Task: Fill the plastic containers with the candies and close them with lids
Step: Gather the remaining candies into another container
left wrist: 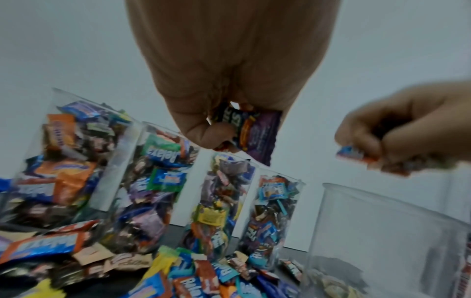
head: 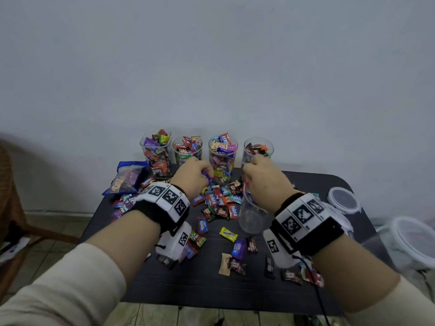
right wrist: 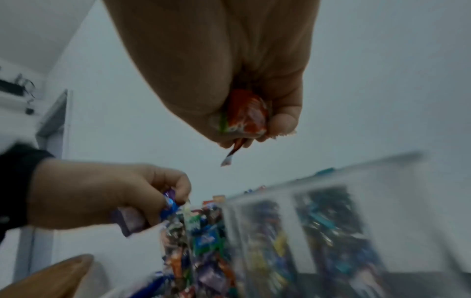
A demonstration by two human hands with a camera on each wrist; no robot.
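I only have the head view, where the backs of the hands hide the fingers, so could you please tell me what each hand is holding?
Observer: The left wrist view shows the left hand gripping several wrapped candies, with a purple wrapper outermost.
Operator: Thank you. And the right hand?
Observer: In the right wrist view the right hand pinches an orange-red wrapped candy.
Operator: Is it inside the clear container?
Observer: No. In the left wrist view it is above the rim of the clear container.
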